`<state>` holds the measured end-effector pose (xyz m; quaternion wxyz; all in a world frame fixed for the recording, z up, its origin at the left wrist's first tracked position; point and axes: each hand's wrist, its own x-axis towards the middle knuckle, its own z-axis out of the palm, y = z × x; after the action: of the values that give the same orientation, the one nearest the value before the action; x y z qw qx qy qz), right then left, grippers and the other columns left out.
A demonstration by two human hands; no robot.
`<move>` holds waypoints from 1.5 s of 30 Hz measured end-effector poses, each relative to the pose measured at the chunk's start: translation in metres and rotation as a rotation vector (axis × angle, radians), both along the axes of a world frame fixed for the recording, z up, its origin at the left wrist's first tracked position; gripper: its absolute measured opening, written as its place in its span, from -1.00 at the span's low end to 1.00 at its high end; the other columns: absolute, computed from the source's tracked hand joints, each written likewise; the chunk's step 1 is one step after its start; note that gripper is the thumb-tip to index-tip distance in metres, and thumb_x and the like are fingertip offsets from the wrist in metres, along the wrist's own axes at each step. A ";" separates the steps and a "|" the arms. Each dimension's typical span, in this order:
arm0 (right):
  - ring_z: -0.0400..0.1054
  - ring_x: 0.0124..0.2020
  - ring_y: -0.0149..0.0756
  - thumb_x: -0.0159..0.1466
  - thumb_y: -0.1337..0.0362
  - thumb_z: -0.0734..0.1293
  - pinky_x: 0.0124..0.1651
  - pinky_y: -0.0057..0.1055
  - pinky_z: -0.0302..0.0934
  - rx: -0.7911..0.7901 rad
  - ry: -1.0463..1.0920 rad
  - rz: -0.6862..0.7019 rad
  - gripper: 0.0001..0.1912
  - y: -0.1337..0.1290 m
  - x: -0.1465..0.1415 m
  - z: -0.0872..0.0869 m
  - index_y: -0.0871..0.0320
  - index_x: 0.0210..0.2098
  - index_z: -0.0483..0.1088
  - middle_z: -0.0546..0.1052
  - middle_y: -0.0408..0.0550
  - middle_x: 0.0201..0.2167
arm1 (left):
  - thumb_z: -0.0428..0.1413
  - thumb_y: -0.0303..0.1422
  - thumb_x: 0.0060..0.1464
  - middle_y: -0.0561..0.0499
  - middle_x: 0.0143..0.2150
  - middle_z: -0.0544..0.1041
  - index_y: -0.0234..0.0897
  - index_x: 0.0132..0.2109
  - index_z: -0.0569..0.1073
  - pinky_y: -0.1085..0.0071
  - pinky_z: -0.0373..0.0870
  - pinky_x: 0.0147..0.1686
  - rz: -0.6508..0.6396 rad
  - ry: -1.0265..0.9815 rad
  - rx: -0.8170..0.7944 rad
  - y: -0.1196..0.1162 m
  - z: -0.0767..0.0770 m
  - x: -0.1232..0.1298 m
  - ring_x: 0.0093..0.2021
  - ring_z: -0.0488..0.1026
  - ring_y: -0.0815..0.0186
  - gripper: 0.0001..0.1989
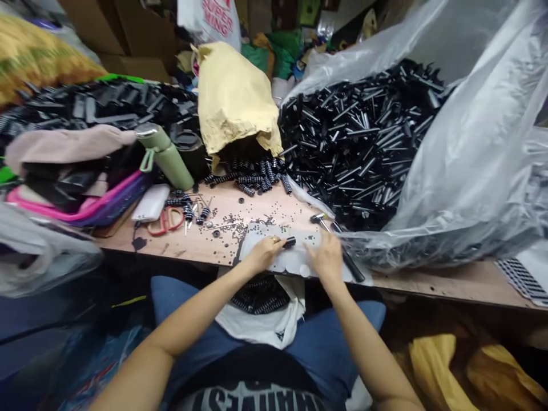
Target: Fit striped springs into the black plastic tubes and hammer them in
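Observation:
My left hand (268, 255) is closed on a short black cylinder (290, 242) with pale marks, held above a light grey board (278, 265) at the bench edge. My right hand (326, 257) is over the board's right side, its fingers smeared by motion; whether they hold anything cannot be made out. Just right of it lies a black tool handle (353, 267), and a small metal tool head (317, 218) shows beyond the fingers. Tiny dark bits (240, 225) are scattered left of the board. On my lap, a white bag (295, 311) holds several patterned black pieces.
A large clear plastic bag (462, 165) spills black rods (363, 137) at the right. Behind the board, a tan sack (237, 97) stands by patterned black cylinders (261, 177). Red-handled scissors (166, 221), a white phone-like slab (152, 202), a green bottle (166, 154) and a pink-rimmed basket (81, 214) are left.

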<state>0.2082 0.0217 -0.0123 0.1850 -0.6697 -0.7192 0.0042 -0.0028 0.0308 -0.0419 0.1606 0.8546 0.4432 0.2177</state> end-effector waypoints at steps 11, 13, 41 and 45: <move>0.40 -0.37 -0.17 0.38 0.07 0.09 -0.29 -0.33 0.19 -0.396 0.124 -0.160 -0.70 -0.043 0.051 0.031 0.15 -0.25 0.26 0.48 0.00 -0.43 | -0.16 -0.44 0.30 -0.14 0.04 0.52 -0.19 0.16 0.39 0.08 0.11 0.04 0.012 0.167 0.192 -0.022 0.006 -0.014 0.02 0.39 0.15 -0.62; 0.38 -0.48 -0.24 0.36 0.00 0.12 -0.35 -0.38 0.18 -0.470 0.263 -0.064 -0.69 -0.061 0.043 0.044 0.12 -0.26 0.24 0.43 -0.13 -0.54 | -0.17 -0.45 0.30 -0.12 0.07 0.51 -0.18 0.17 0.38 0.05 0.06 0.09 0.018 0.170 0.183 -0.023 0.006 -0.013 0.08 0.36 0.13 -0.60; 0.43 -0.47 -0.21 0.44 0.05 -0.01 -0.42 -0.44 0.03 -0.401 -0.048 0.041 -0.63 -0.081 -0.012 0.045 0.11 -0.20 0.28 0.53 -0.05 -0.45 | -0.14 -0.49 0.22 -0.29 0.01 0.48 -0.42 0.20 0.31 0.17 0.31 -0.03 0.147 0.207 0.031 -0.036 0.015 0.029 0.03 0.40 0.09 -0.57; 0.40 -0.44 -0.19 0.41 0.02 0.04 -0.40 -0.39 0.04 -0.313 -0.169 -0.104 -0.62 -0.055 0.033 0.033 0.14 -0.24 0.31 0.50 0.01 -0.44 | -0.08 -0.42 0.24 -0.18 -0.12 0.50 -0.28 0.08 0.42 0.25 0.34 -0.14 0.130 0.121 -0.067 -0.025 0.046 0.010 -0.10 0.42 0.15 -0.68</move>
<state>0.2416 -0.0328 0.0202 0.0173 -0.7245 -0.6872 0.0501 0.0067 0.0062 0.0041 0.1475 0.8297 0.5138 0.1607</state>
